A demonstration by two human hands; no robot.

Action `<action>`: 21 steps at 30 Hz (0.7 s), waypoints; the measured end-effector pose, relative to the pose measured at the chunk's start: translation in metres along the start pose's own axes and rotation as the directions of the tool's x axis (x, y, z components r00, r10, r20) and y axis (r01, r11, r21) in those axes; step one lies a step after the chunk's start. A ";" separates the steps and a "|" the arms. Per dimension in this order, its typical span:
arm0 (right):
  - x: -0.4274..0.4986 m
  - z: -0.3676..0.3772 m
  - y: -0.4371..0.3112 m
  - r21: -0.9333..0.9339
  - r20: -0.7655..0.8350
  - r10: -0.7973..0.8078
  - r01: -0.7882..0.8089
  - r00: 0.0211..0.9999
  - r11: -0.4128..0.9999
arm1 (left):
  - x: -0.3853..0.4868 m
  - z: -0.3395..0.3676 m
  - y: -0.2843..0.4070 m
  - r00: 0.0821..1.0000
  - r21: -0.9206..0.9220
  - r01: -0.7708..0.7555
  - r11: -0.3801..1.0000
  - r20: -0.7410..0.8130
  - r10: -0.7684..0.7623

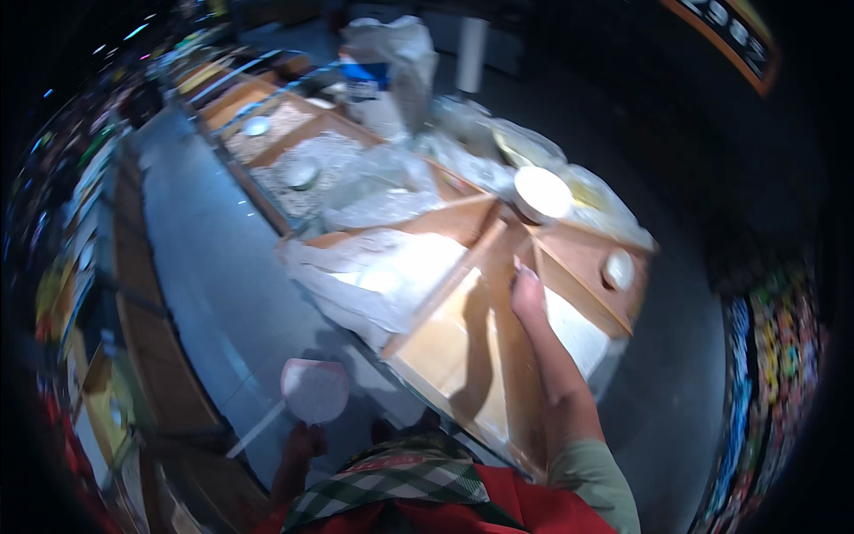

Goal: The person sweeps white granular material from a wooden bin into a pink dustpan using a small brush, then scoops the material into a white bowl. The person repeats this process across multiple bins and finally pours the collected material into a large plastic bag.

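Observation:
At the lower left, my left hand (307,440) grips a pink-rimmed scoop (315,388), held over the floor beside the bins. The scoop looks whitish inside; blur hides whether it is filled. My right hand (529,290) reaches into a wooden bin compartment (440,347), close to the divider near its far end. Its fingers look bent, and I cannot tell whether they hold anything. Pale powder lies thinly in that compartment. More white powder (580,327) shows right of my forearm. To the left, a plastic-lined compartment holds brightly lit white contents (427,257).
A white bowl (542,190) rests by the dividers' far end; a smaller one (619,269) lies in the right compartment. Plastic bags (467,143) and a sack (387,80) stand behind. Bowls (300,173) sit in further grain bins. Shelving (143,267) lines the left aisle.

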State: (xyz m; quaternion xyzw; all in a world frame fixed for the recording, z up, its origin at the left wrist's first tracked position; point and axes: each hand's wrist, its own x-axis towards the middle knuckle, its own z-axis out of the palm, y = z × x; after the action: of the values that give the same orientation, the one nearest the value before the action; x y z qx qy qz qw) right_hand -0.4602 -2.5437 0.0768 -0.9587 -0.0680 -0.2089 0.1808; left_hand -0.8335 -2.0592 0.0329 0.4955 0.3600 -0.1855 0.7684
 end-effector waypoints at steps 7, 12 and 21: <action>0.000 0.048 -0.022 0.000 0.222 -0.259 0.265 0.940 0.964 | 0.076 -0.055 -0.117 0.930 0.402 -0.346 0.848 0.031 0.365; 0.031 0.018 -0.099 0.035 0.259 -0.200 0.198 0.945 0.980 | 0.045 -0.026 -0.081 0.926 0.405 -0.334 0.851 -0.028 0.377; 0.026 -0.034 -0.188 0.154 0.309 -0.205 0.164 0.929 0.974 | -0.015 0.002 -0.009 0.941 0.024 -0.170 0.985 -0.293 0.169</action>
State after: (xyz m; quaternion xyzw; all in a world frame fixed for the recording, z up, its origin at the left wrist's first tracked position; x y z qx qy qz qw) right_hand -0.4886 -2.3811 0.1765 -0.9559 -0.1996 -0.0602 0.2067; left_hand -0.8487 -2.0660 0.0393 0.5458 0.4265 -0.0427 0.7199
